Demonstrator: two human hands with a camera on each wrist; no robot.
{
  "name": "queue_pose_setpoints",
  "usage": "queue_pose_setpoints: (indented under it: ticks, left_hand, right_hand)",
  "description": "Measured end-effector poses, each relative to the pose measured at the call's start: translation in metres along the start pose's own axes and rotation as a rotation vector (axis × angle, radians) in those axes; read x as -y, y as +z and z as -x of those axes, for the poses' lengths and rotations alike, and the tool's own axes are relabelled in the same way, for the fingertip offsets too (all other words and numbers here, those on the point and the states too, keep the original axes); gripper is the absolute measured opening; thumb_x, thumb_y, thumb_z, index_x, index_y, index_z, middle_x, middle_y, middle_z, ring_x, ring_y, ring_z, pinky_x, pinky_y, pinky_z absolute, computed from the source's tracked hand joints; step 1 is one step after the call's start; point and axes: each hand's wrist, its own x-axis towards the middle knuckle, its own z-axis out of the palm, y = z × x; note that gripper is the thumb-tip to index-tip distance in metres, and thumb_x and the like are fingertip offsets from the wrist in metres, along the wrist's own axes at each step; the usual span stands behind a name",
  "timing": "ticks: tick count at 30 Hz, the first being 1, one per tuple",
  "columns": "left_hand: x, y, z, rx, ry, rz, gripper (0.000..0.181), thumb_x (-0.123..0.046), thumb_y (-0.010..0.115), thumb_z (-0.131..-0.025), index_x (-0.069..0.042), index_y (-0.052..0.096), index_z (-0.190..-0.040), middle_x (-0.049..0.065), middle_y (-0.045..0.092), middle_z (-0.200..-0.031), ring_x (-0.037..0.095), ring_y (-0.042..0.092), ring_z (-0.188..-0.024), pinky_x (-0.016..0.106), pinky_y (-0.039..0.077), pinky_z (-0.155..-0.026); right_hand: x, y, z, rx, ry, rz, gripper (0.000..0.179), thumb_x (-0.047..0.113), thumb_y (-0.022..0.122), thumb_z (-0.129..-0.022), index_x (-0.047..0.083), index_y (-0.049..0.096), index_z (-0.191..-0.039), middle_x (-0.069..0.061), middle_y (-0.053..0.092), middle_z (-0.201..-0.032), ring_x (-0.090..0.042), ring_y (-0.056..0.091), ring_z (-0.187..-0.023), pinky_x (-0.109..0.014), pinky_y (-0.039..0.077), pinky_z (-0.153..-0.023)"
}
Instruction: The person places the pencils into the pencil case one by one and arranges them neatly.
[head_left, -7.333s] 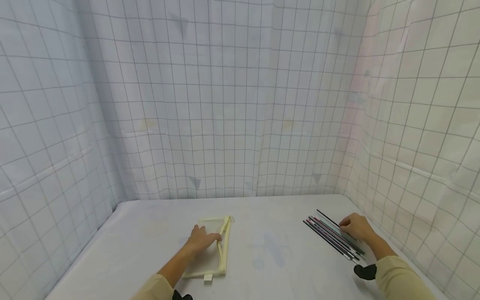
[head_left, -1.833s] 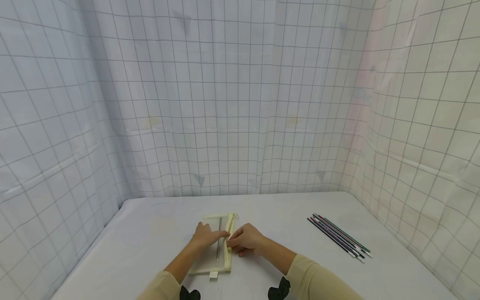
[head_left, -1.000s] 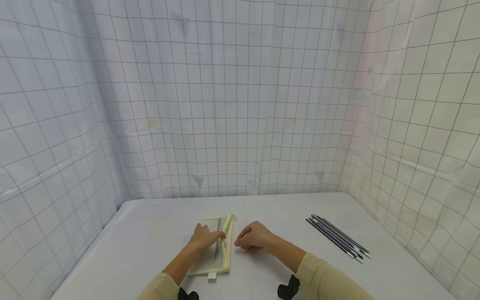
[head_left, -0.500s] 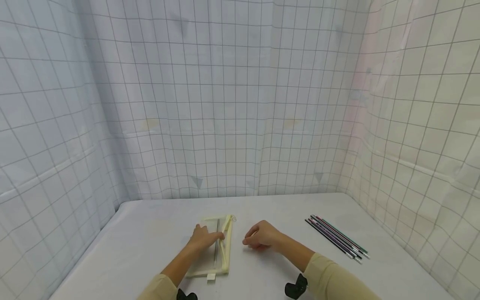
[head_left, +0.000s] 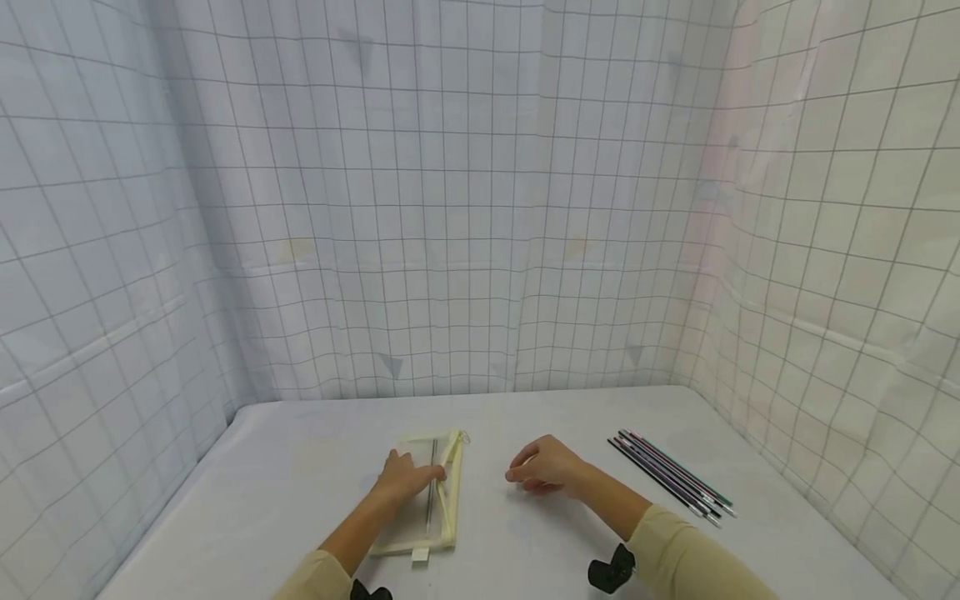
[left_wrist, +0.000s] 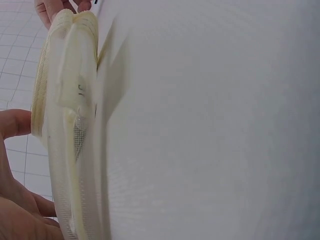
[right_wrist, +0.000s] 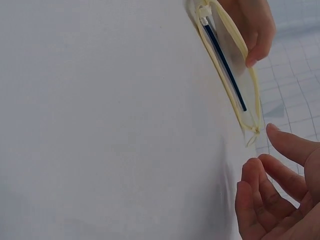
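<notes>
Your see-through mesh pouch with pale yellow trim is lying on the white-covered bench, a bit left of centre, mouth gaping along its right edge. There's one slim dark-blue pencil with a pale end lengthwise inside it, and a small white fabric tag poking out of the near edge. Your left hand is over the pouch, thumb and fingers gripping it with the thumb at the zip edge. Your right hand is just right of the pouch, not touching it, fingers loosely bent, thumb apart, holding nothing. Further right you've got a loose bundle of slim, mostly dark pencils, lying diagonally. White grid-patterned curtain behind all that.
</notes>
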Motion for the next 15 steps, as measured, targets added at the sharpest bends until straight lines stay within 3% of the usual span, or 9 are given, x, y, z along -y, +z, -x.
queue_pose_setpoints:
  ticks: [9, 15]
  left_hand:
    - [-0.002, -0.002, 0.000, 0.006, 0.008, -0.008, 0.094, -0.033, 0.071, -0.083, 0.026, 0.031, -0.145, 0.046, 0.012, -0.157, 0.062, 0.021, -0.143, 0.069, 0.026, -0.113]
    - [-0.004, -0.003, -0.001, 0.011, -0.004, -0.035, 0.093, -0.031, 0.072, -0.081, 0.027, 0.034, -0.143, 0.047, 0.018, -0.155, 0.060, 0.032, -0.139, 0.067, 0.033, -0.110]
  right_hand:
    - [-0.012, -0.023, 0.003, -0.038, 0.018, -0.004, 0.022, 0.020, 0.086, -0.086, 0.006, 0.077, -0.100, -0.004, 0.072, -0.091, -0.021, 0.067, -0.077, -0.034, 0.058, -0.067]
    - [-0.018, -0.040, 0.007, -0.080, 0.036, 0.000, 0.022, 0.020, 0.085, -0.087, 0.006, 0.076, -0.101, -0.005, 0.072, -0.093, -0.023, 0.067, -0.079, -0.034, 0.058, -0.067]
